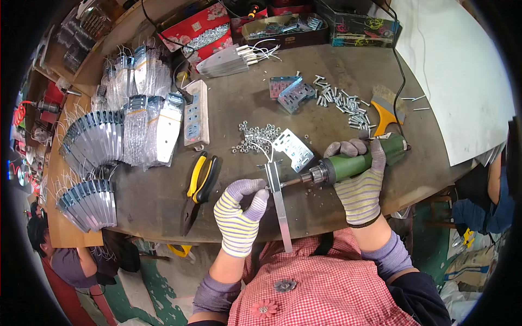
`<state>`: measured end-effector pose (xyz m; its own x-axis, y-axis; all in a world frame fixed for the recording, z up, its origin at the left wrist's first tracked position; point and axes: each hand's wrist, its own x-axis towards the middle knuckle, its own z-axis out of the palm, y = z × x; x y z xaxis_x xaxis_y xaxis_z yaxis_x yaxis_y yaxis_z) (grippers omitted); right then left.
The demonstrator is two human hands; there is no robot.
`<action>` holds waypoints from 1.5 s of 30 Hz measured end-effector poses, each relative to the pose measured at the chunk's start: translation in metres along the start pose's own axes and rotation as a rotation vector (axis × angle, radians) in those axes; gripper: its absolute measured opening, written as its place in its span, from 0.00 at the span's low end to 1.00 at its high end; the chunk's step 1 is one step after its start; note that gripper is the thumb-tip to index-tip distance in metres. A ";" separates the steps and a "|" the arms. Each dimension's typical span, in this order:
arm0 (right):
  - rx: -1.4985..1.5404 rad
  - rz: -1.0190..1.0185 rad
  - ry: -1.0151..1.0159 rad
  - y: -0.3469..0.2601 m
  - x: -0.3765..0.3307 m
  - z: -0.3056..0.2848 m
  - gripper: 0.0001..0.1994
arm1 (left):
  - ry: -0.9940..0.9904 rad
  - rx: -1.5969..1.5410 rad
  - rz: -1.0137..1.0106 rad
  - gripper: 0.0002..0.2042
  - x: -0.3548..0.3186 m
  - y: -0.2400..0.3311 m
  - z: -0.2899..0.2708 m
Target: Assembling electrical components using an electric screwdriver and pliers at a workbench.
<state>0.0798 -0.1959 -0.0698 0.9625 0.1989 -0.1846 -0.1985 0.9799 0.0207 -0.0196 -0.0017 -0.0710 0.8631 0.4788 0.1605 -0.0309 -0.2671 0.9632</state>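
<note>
My right hand (360,190), in a striped glove, is wrapped around a green electric drill (348,165) lying level above the table. Its chuck and bit point left and meet the upper part of a narrow metal strip (281,214) with white wires at its top end. On the opposite side of that strip, my left hand (237,220), gloved alike, pinches at the bracket end with thumb and index finger. Whatever small part sits between those fingertips is hidden. Just behind the strip lie a perforated metal plate (293,149) and a heap of nuts (254,137).
Yellow-black pliers (198,182) lie left of my left hand, near a power strip (196,117). Bundled metal strips (95,138) fill the left side. Loose screws (348,108), a yellow-handled brush (385,111) and stacked brackets (293,93) lie farther back. The drill's black cord (403,81) runs upward.
</note>
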 end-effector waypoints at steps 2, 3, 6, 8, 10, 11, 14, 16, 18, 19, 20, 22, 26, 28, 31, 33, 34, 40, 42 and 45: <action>-0.001 0.002 -0.001 0.001 0.000 -0.001 0.09 | -0.003 0.039 0.035 0.06 0.000 0.000 -0.001; -0.003 0.000 -0.002 0.001 0.000 0.000 0.09 | 0.006 0.076 0.090 0.07 0.000 0.001 -0.001; -0.006 0.001 -0.009 0.003 -0.001 0.001 0.10 | 0.009 0.120 0.172 0.07 0.000 0.002 -0.002; -0.022 0.004 0.002 0.004 0.000 -0.001 0.10 | 0.011 0.130 0.199 0.07 0.000 0.002 -0.004; -0.039 -0.002 0.013 0.002 0.000 -0.001 0.10 | -0.046 0.105 0.218 0.10 0.004 0.004 -0.006; -0.044 -0.002 0.014 0.003 0.000 -0.001 0.11 | -0.034 0.144 0.226 0.12 0.008 0.012 -0.009; -0.025 -0.009 0.036 0.001 -0.002 0.002 0.11 | 0.082 0.671 0.411 0.17 0.036 0.013 -0.040; -0.002 -0.008 0.054 0.000 -0.002 0.002 0.11 | 0.000 1.099 0.408 0.20 0.053 0.004 -0.066; -0.018 0.007 0.027 0.001 -0.002 0.002 0.11 | -0.041 1.141 0.488 0.16 0.054 -0.019 -0.086; -0.010 0.008 0.023 0.001 -0.001 0.002 0.11 | -0.062 1.103 0.526 0.16 0.055 -0.018 -0.091; -0.003 0.011 0.036 0.001 -0.001 0.000 0.11 | -0.094 1.095 0.529 0.14 0.054 -0.016 -0.091; 0.006 0.005 0.051 0.000 -0.001 -0.002 0.11 | -0.033 0.876 0.585 0.13 0.059 -0.032 -0.096; 0.003 0.027 0.012 0.001 0.001 -0.005 0.10 | 0.144 -0.208 0.219 0.14 0.052 0.019 -0.068; 0.043 0.040 0.026 -0.001 0.002 -0.007 0.10 | 0.073 -0.398 0.195 0.17 0.053 0.038 -0.052; 0.030 0.028 -0.006 -0.002 0.003 -0.008 0.10 | 0.078 -0.134 0.348 0.29 0.048 0.062 -0.015; 0.003 0.026 -0.010 0.001 0.002 -0.006 0.10 | -0.101 -0.155 0.355 0.36 0.046 0.080 -0.004; -0.003 0.030 -0.024 0.002 0.002 -0.005 0.10 | -0.139 -0.226 0.366 0.39 0.046 0.085 0.002; 0.049 0.042 0.012 -0.001 0.002 -0.006 0.10 | -0.179 -0.187 0.482 0.37 0.054 0.086 0.017; 0.018 0.037 -0.004 0.002 0.001 -0.002 0.09 | -0.138 -0.358 0.566 0.30 0.057 0.077 0.028; -0.039 0.010 -0.034 0.006 -0.001 0.001 0.08 | -0.058 -0.248 0.611 0.24 0.064 0.054 0.023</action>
<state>0.0775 -0.1904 -0.0688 0.9661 0.2094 -0.1511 -0.2141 0.9767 -0.0157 0.0455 -0.0053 -0.0137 0.6787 0.2544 0.6889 -0.6332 -0.2726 0.7244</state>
